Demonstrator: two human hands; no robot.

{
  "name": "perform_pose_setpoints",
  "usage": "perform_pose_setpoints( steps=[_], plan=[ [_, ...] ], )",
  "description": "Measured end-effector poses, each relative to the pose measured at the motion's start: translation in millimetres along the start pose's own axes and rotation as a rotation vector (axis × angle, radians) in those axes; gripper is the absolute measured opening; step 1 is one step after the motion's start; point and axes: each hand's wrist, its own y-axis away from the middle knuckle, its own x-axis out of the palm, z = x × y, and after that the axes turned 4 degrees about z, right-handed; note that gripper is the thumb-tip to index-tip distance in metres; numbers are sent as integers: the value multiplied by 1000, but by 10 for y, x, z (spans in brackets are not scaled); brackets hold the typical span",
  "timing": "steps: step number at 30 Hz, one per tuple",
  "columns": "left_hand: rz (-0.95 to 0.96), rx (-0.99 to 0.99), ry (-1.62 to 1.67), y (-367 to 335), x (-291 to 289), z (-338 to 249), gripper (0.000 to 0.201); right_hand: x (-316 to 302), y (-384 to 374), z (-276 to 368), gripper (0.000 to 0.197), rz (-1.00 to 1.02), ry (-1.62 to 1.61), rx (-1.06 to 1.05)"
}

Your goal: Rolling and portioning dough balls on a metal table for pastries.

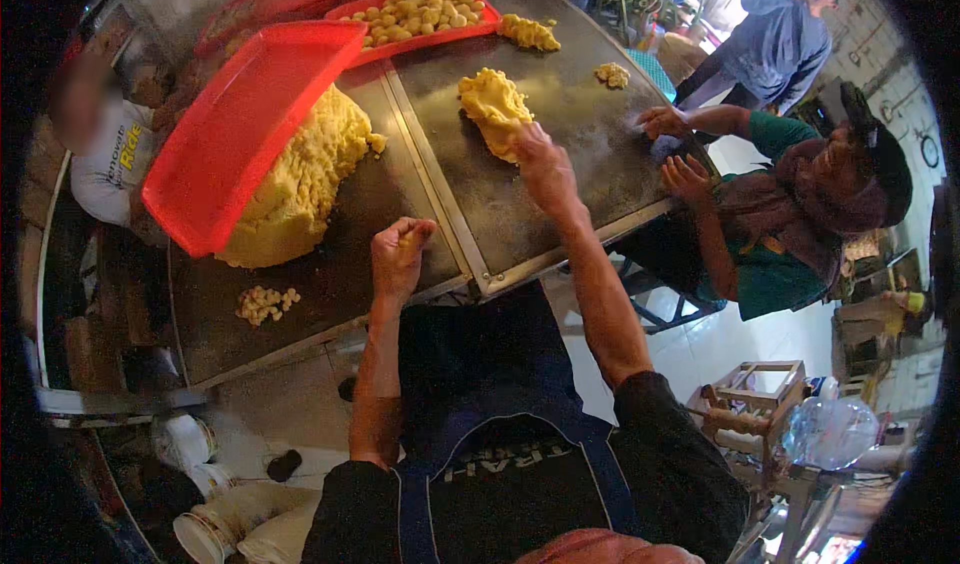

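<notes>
A long lump of yellow dough (492, 109) lies on the metal tabletop in front of me. My right hand (547, 169) is at its near end, with fingers bent and gripping the dough; the fingertips are partly hidden. My left hand (397, 256) is held closed above the table's near edge, left of the metal seam. A bit of yellow dough (406, 241) shows between its thumb and fingers. To the left rises a large mound of dough (310, 189), with a red tray (255, 134) leaning tilted over it.
Another red tray (494, 16) at the far side holds many dough balls (420, 14). Smaller dough pieces (265, 304) lie at the near left, and more dough (530, 33) at the back. A co-worker (790, 194) sits at the right edge; another person (105, 154) is at the left.
</notes>
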Motion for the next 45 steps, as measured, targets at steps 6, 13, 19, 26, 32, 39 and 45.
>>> perform_pose_setpoints(
  steps=[6, 13, 19, 26, 32, 39, 45],
  plan=[
    [2, -134, -36, -37, -97, -117, 40, -166, 138, 34, 15, 419, 149, 78],
    [-29, 7, -327, 63, -229, -93, 52, -595, 279, 127, 33, 836, -74, 360],
    [-71, -64, -161, 66, -291, 98, 53, -622, 174, 250, 22, 536, -133, 172],
    [-60, 86, -495, 72, -193, -92, 51, -179, 476, 219, 43, 217, 159, -28],
    [-36, 28, -347, 52, -189, -99, 57, -304, 249, 217, 36, 385, -102, 473],
    [-15, -134, -162, 74, -213, -101, 56, -401, 393, -33, 25, 524, -50, 384],
    [-8, 291, -433, 66, -249, -82, 51, -404, 429, 211, 19, 241, -39, 210]
  ],
)
